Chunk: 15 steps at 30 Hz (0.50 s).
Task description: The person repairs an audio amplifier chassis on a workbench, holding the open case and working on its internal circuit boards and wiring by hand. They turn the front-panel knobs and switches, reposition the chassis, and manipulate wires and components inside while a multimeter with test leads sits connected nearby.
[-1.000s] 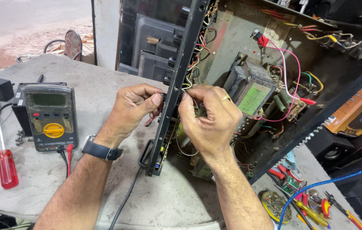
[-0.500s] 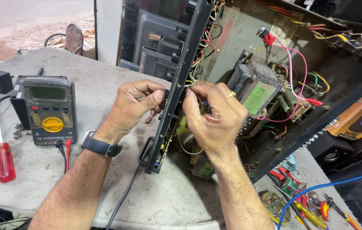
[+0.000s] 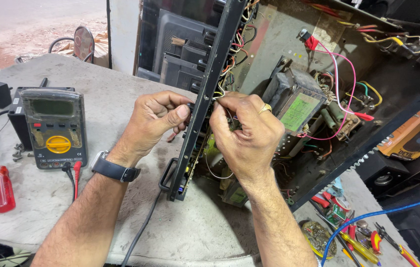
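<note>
My hands on the amplifier's front panel

My left hand (image 3: 158,118) pinches a knob on the panel (image 3: 205,99); my right hand (image 3: 244,128) pinches wires behind it. The panel stands on edge, running away across the grey table (image 3: 121,99).
</note>
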Motion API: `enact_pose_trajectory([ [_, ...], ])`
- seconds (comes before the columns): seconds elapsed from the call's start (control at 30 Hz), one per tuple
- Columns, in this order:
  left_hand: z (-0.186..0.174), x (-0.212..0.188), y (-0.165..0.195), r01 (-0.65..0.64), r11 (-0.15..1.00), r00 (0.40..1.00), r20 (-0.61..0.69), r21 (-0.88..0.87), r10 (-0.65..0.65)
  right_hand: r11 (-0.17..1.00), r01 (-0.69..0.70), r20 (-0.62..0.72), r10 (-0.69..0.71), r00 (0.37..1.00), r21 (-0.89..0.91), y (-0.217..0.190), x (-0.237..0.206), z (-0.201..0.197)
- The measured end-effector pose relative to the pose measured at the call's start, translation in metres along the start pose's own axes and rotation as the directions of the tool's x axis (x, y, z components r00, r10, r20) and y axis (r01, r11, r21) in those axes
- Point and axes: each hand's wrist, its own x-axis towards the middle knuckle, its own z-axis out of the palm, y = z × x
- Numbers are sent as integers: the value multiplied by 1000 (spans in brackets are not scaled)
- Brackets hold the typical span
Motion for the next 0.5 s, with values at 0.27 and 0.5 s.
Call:
enact_pose_trajectory([
  [0.27, 3, 1, 3, -36, 999, 999, 4, -18, 36, 1000, 3, -13, -3, 1000, -9, 1, 0, 1],
  [0.5, 2, 1, 5, -59, 997, 997, 43, -53, 61, 1000, -3, -10, 3, 1000, -11, 1, 0, 1],
])
